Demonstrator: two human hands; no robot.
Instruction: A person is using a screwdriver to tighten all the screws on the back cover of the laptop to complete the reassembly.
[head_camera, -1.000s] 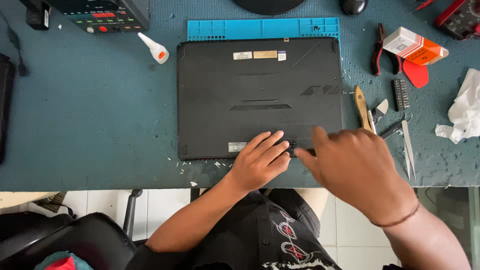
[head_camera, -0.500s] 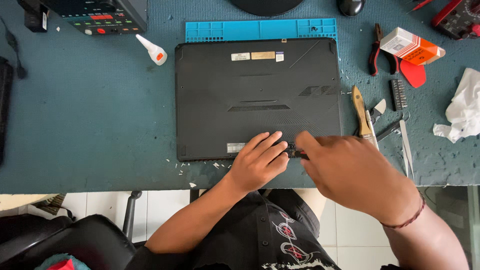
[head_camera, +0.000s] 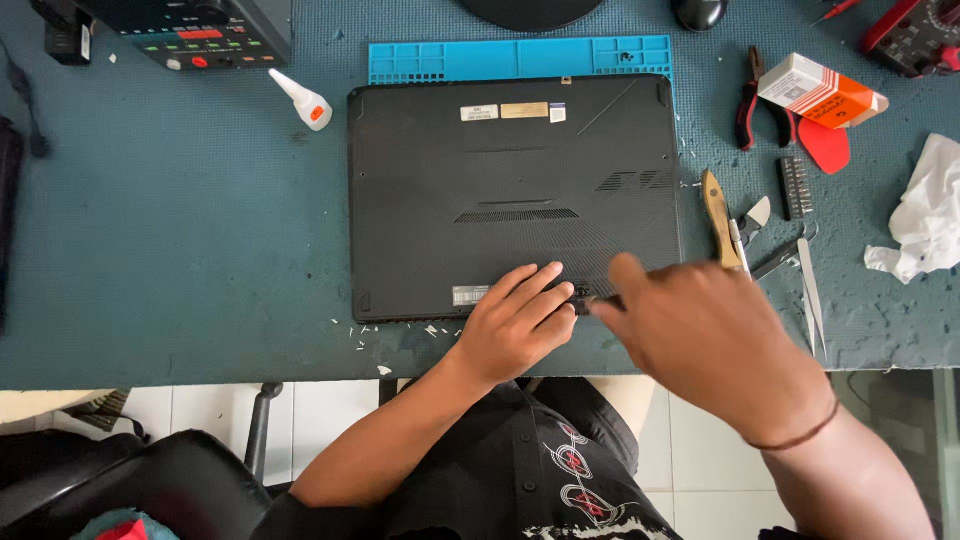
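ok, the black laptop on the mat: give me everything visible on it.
The laptop lies closed and upside down, its matte black, plastic-looking bottom cover facing up, square to the table edge. Vent slots run across the middle and right, with small labels near the far edge and one near the near edge. Its far edge overlaps a blue tray. The left hand rests fingers on the near edge; the right hand meets it there, holding a small dark object against it.

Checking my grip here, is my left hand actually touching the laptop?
Touching. The head view shows the left hand lying flat on the near edge of the upturned black laptop, fingers pressed on its base, no gap visible.
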